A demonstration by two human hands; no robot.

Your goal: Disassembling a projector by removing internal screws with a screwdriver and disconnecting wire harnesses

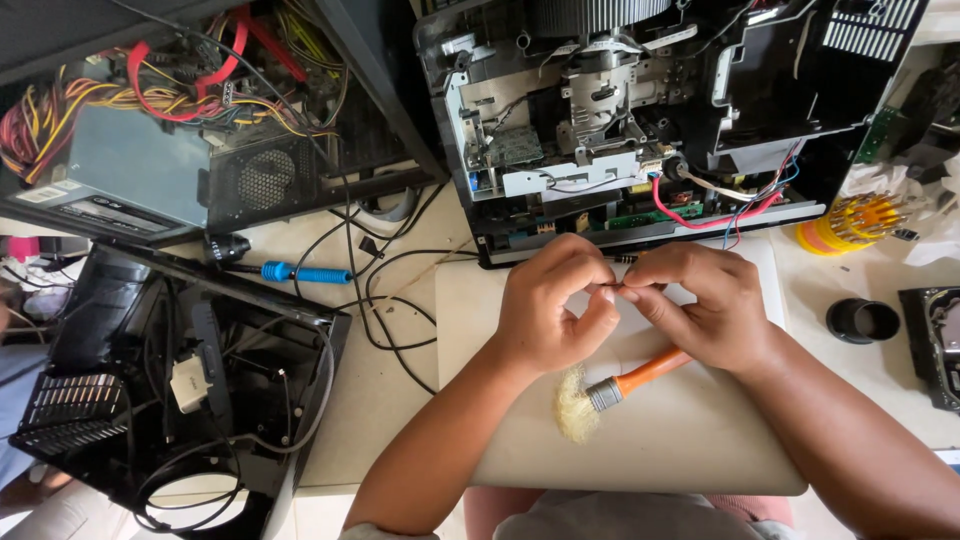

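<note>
Left hand (552,305) and right hand (700,300) pinch small dark part (614,289) together over white board (690,440), near its far edge; brush (610,392) lies beneath wrists.

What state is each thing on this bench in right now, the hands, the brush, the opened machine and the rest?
Left hand: fingers curled, pinching something small, too small to tell.
Right hand: fingertips meeting the left's, pinching the same bit.
Brush: lying flat on the pale board, unheld.
Opened device: cover off, boards and wires exposed.
Power supply: lying bare, cables spilling out.
Blue screwdriver: lying on the bench, unheld.
Black cover: off, lying inside up.
</note>
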